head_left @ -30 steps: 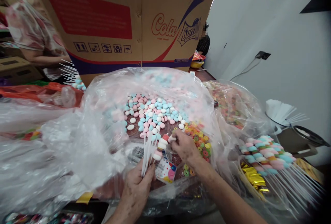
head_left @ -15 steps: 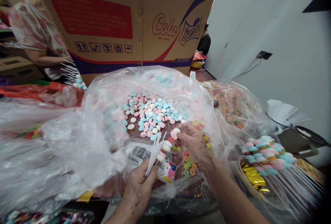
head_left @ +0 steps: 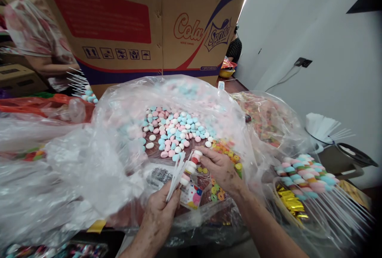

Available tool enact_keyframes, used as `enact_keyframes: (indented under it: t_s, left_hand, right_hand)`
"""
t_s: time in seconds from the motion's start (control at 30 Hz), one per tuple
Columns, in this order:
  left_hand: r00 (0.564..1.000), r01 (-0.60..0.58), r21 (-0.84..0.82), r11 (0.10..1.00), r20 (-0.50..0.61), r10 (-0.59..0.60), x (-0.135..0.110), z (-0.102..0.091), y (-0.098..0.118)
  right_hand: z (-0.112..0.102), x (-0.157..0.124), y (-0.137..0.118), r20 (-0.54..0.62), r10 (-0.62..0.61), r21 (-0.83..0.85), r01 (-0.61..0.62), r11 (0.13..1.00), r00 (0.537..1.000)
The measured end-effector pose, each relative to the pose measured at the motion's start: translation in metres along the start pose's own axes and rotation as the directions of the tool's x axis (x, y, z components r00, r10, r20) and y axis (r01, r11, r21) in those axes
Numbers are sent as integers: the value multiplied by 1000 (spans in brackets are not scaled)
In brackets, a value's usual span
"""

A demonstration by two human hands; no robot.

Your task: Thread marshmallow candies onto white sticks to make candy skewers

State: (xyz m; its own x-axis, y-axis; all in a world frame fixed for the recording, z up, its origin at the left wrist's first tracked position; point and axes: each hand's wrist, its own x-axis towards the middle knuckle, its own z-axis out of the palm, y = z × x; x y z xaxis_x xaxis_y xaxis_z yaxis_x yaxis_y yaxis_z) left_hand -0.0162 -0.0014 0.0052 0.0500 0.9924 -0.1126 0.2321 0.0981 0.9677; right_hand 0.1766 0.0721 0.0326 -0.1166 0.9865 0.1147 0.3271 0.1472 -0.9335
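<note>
My left hand [head_left: 158, 214] is closed around several thin white sticks [head_left: 176, 176]. One of them is a skewer threaded with white, pink and red candies [head_left: 191, 167], leaning up to the right. At its upper end, my right hand [head_left: 219, 170] pinches a pale candy [head_left: 197, 153] against the stack. Beyond both hands lie loose pink, blue and white marshmallow-like candies [head_left: 176, 130] inside an open clear plastic bag [head_left: 119, 103]. Yellow and orange ring gummies [head_left: 229, 154] lie beside and below my right hand. A printed label [head_left: 191, 196] shows beneath the skewer.
A large cardboard box [head_left: 119, 19] rises behind the bag. Finished candy skewers [head_left: 307, 174] rest at the right over a basket [head_left: 279, 202], near a bundle of white sticks [head_left: 322, 127]. Crumpled plastic [head_left: 65, 170] covers the left. A person [head_left: 41, 39] stands behind at left.
My right hand has brought the pale candy down and left onto the skewer's tip, against the stack. My left hand has stayed nearly in place. The whole view has shifted slightly.
</note>
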Motion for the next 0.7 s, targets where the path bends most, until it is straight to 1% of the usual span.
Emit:
enact_keyframes:
  t_s: [0.1,0.27,0.33,0.4,0.47,0.53,0.6,0.7]
  left_hand:
    - [999,-8,-6,1000,-34,8,0,1,-1]
    - [999,-7,14,1000,-41,7,1,1,-4]
    - [999,-10,15,1000,-48,11,1,1,-6]
    - [998,-18,3,1000,-61,18,1,1,-6]
    - [996,-21,-4,1000,-86,20,1,1,-7]
    - [996,-18,5,1000,-86,19,2,1,-7]
    - [997,-25,8,1000,-72,25,3,2,-9]
    - [996,-27,-24,999,-85,24,4,4,-13]
  right_hand:
    - [3,-2,2,-13,-42,-88,41,995,999]
    - [8,-5,8,4,-63,-167,63,984,998]
    - [9,-6,8,11,-110,-187,110,976,994]
    - [10,-8,9,16,-214,-211,212,954,977]
    - [14,-10,10,21,-341,-246,336,909,940]
    - [18,-12,13,21,-431,-286,418,862,902]
    - [21,-12,14,29,-466,-320,450,834,884]
    - [23,-16,14,50,-468,-356,453,817,883]
